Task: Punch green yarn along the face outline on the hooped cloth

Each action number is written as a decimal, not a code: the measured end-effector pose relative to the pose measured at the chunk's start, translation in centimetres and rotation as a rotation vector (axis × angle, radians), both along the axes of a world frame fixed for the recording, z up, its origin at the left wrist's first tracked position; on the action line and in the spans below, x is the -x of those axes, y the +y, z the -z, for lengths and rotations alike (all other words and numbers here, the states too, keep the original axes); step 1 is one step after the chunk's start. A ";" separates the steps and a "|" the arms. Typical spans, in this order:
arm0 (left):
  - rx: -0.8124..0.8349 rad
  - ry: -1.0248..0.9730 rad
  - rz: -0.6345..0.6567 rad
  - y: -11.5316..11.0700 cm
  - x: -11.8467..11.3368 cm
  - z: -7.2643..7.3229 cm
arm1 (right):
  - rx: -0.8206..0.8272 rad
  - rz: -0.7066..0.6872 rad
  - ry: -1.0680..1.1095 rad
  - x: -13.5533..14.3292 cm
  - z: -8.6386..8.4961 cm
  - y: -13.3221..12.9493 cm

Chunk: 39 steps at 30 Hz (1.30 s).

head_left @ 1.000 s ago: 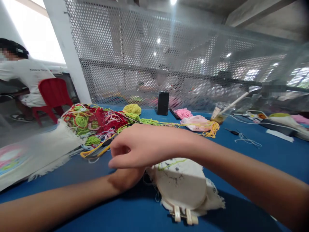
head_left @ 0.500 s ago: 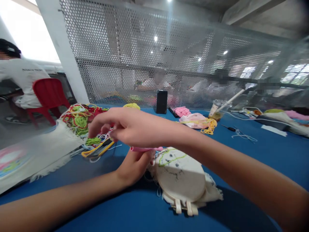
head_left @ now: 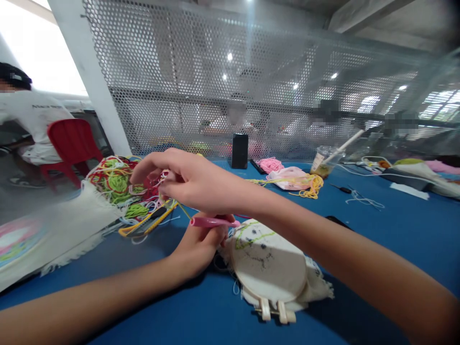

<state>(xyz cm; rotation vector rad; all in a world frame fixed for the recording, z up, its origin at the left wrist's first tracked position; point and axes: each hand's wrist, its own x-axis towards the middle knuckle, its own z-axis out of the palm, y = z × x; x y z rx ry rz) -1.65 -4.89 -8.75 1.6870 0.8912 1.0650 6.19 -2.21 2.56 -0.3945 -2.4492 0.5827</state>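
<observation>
My left hand (head_left: 203, 242) is closed round a pink punch needle (head_left: 212, 222), beside the upper left rim of an embroidery hoop (head_left: 269, 266). Cream cloth stretched in the hoop bears a lime-green yarn outline and small dark marks. Above and left of the tool, my right hand (head_left: 179, 179) is raised with bent fingers, thumb and fingertips together. A yellow-green strand (head_left: 184, 211) runs from near its fingertips down toward the pink tool. Whether the fingers pinch that strand is too small to make out.
A tangled yarn pile (head_left: 117, 182) and a yellow-and-black cutter (head_left: 154, 220) lie at the left. Behind are an upright phone (head_left: 239, 151), pink yarn (head_left: 271, 165), yellow yarn (head_left: 314, 186) and a drink cup (head_left: 321, 163). A person in white (head_left: 39, 115) sits far left.
My right hand has moved slightly up, and a yellow-green strand now shows between it and the pink tool. My left hand has shifted slightly left, still on the tool.
</observation>
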 end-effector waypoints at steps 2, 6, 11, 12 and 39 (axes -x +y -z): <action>0.011 -0.003 0.006 0.0 0.0 0.1 | -0.014 0.026 0.016 -0.1 0.0 -0.2; 0.028 0.011 -0.004 0.0 0.1 0.2 | -0.017 0.090 0.007 0.1 -0.1 -0.8; -0.002 0.019 -0.032 0.0 0.0 0.3 | 0.016 0.082 0.024 -0.6 0.5 -0.5; -0.027 0.011 -0.025 0.0 0.0 0.2 | 0.024 0.095 0.036 -1.2 0.7 -0.2; -0.144 0.132 0.038 -0.2 0.3 -0.1 | 0.317 0.687 -0.497 -15.0 8.7 -1.1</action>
